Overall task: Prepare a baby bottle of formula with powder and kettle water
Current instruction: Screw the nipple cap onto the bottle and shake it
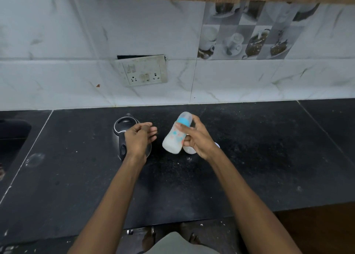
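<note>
One tilted baby bottle (176,136) in right hand (196,138) grip, left hand (139,138) loosely curled, empty, beside it

Both forearms are bare to the elbow, no sleeves, rings or watch showing; grey cloth (178,244) covers the lap below.

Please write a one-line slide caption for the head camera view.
Right hand holds tilted, milky baby bottle with blue collar above black countertop; left hand hovers over grey kettle.
</note>
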Available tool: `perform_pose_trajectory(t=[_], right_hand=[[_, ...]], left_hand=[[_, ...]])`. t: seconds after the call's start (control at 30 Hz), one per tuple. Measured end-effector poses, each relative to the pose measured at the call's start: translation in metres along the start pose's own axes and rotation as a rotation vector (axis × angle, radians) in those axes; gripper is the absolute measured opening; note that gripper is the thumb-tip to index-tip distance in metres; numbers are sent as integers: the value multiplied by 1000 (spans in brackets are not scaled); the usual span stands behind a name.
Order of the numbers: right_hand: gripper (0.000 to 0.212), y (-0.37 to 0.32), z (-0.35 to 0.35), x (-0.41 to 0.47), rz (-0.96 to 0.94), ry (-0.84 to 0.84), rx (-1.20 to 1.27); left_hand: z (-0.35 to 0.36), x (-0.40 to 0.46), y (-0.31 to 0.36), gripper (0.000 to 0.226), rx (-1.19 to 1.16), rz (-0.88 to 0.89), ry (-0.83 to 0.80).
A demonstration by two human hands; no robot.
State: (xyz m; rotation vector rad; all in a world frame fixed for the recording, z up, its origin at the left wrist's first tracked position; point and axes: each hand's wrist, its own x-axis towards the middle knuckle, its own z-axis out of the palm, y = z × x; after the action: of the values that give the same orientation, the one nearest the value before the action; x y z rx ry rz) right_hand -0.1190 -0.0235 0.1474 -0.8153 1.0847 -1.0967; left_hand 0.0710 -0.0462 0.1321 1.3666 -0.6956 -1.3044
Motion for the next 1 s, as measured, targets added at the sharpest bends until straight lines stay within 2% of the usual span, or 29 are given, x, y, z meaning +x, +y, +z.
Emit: perform_pose_trajectory(t=[0.07,0.17,0.33,0.43,0.53,0.57,0.67,0.77,0.9,1.0], right_hand=[[59,2,0,-2,-16,-47,-81],[60,5,-2,0,-69,64,48],[61,5,2,-2,-51,-19,-54],[57,5,0,1,-34,46,62],[60,6,0,0,18,-120,-144],[61,6,0,1,10,-128,-165],[56,2,-1,4,-5,-12,-18],[59,-2,3,3,8,-86,-106],[59,1,0,8,-53,31,-9],[61,-1,5,7,-41,-58,-139]], left_hand=[[-1,-1,1,16,-4,-4,1],[0,0,-1,17,-12,-7,7],[-1,0,-2,16,4,-13,-6],[-1,3,-2,17,10,-12,3],[-2,4,-1,16,5,-8,-1],[-2,4,0,16,4,-7,2],[-1,6,0,16,9,-4,11],[-2,4,0,17,2,-5,-1],[-2,4,0,17,-5,1,6],[-1,4,-1,16,-9,-2,0]])
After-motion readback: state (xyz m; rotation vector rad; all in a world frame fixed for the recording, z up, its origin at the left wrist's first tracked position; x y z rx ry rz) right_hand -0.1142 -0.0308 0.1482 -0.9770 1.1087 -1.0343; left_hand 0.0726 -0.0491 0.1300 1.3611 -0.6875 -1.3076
